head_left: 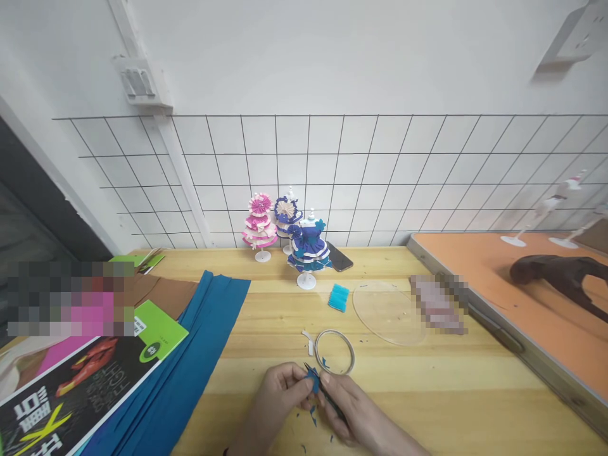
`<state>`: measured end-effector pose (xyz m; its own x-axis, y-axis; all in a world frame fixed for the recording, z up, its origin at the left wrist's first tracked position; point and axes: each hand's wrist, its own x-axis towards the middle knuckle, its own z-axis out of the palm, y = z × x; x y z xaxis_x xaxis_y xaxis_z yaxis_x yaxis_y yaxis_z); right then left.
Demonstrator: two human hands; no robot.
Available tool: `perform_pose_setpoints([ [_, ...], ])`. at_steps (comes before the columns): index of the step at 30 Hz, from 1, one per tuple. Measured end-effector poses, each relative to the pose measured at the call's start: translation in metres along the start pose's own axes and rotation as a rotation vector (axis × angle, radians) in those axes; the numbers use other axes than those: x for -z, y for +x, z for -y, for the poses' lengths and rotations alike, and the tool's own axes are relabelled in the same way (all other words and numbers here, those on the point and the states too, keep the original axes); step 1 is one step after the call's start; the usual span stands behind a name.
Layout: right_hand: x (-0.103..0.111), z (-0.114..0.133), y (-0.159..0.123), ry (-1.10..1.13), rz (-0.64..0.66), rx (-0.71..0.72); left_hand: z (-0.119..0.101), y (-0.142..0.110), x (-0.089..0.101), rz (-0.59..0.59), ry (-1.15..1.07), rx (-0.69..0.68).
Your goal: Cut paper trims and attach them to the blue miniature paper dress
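My left hand (278,399) pinches a small blue paper piece (312,380) low in the middle of the wooden table (427,386). My right hand (349,408) is closed round a thin dark tool (327,396), scissors or tweezers, whose tip meets the blue piece. Tiny blue scraps (313,418) lie under both hands. Just beyond the hands lies a roll of clear tape (335,352).
Blue sheets (190,367) and printed paper (76,392) cover the left. Three small paper dresses on stands (289,237), a phone (339,256), a folded blue piece (338,297) and a clear oval plate (387,311) sit further back. An orange board (522,304) flanks the right.
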<state>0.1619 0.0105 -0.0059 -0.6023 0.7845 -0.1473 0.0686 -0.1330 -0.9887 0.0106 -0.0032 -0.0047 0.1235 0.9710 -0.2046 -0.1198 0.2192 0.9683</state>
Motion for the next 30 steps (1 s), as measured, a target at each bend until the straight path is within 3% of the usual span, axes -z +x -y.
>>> perform_pose_setpoints([
  [30,-0.0005,0.0033,-0.0013,-0.033,-0.002,-0.015,0.0021,0.0006,0.0001,0.04,-0.004,-0.017],
])
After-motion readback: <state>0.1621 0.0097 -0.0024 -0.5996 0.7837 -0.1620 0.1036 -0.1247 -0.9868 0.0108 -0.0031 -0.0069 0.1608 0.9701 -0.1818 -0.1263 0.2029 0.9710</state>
